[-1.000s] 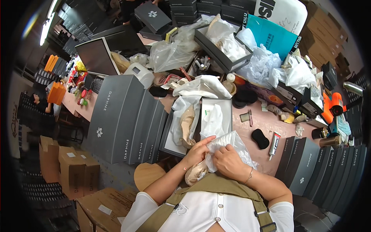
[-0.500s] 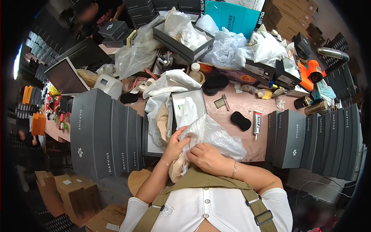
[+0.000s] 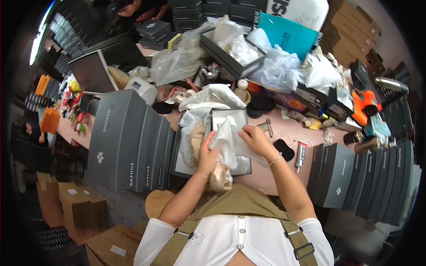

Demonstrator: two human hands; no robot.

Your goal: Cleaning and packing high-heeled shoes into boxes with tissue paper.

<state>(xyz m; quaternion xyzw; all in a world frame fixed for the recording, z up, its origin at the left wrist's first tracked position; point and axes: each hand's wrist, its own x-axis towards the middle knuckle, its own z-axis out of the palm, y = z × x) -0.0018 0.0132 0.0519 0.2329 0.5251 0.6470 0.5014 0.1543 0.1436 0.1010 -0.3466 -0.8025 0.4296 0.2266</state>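
Note:
A beige shoe (image 3: 220, 178) hangs toe-down close to my apron, its upper part hidden by translucent plastic wrapping (image 3: 225, 138). My left hand (image 3: 207, 156) is closed round the covered part of the shoe. Up and to the right of it, my right hand (image 3: 257, 139) pinches the edge of the plastic wrapping and holds it out from the shoe. Just left of my hands, the matching beige shoe (image 3: 197, 144) lies on pale tissue in an open grey shoebox (image 3: 176, 160). The white inside of a second box part (image 3: 239, 117) shows behind my hands.
Stacked grey shoeboxes stand left (image 3: 116, 142) and right (image 3: 333, 177). A glue tube (image 3: 301, 155) and a black pad (image 3: 284, 150) lie to the right. Behind are a white cloth (image 3: 212, 96), plastic bags (image 3: 177, 64) and an orange heat gun (image 3: 366, 105). A co-worker (image 3: 137, 13) is at the far left.
My right hand has moved up and right, away from the shoe, drawing the plastic wrapping with it. My left hand keeps its hold. The whole view has shifted slightly.

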